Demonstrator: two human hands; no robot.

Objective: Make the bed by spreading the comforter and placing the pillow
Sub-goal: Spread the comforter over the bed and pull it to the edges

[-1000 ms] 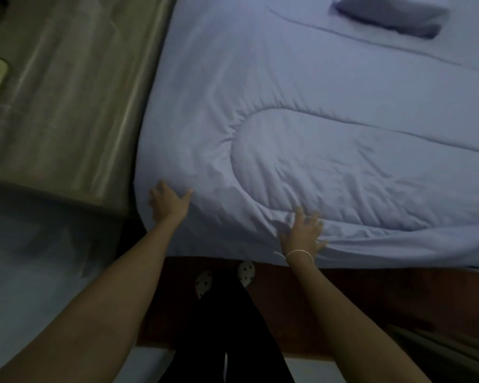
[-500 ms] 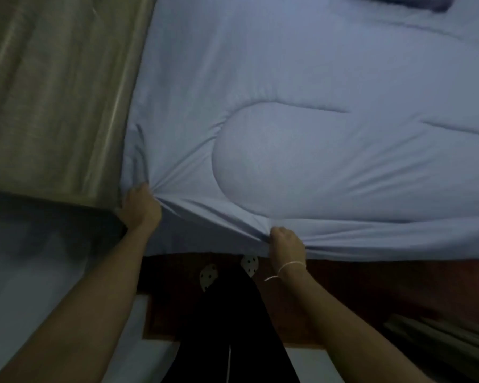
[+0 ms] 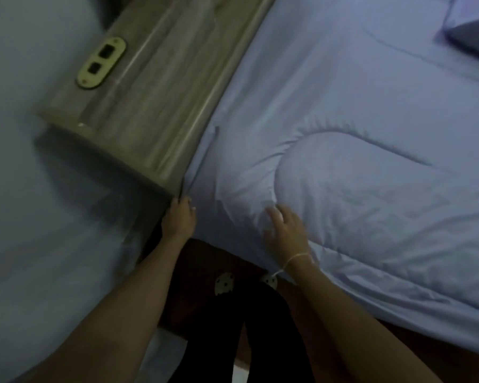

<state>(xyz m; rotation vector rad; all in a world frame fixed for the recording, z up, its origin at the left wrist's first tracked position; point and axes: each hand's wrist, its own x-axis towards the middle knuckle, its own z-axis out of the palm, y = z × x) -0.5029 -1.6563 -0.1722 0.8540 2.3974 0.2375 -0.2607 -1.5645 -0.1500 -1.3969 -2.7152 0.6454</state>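
Observation:
A pale lavender quilted comforter (image 3: 357,139) covers the bed and fills the right half of the view. Its near corner hangs over the bed's edge. My left hand (image 3: 179,219) is at that corner, beside the wooden headboard, fingers curled on the cloth's edge. My right hand (image 3: 286,230) lies flat on the comforter a little to the right, fingers spread, a thin white string around the wrist. A pillow (image 3: 473,42) in matching cloth shows at the top right corner, partly cut off by the frame.
A grey wood-grain headboard (image 3: 150,100) runs along the bed's left side, with a brass-coloured switch plate (image 3: 101,66) on it. A pale wall lies to the left. Dark red-brown floor (image 3: 205,258) and my dark trousers and spotted slippers are below.
Both hands gripped the comforter's edge half a second ago; now my right hand has let go and lies flat. The view has swung left, showing more headboard.

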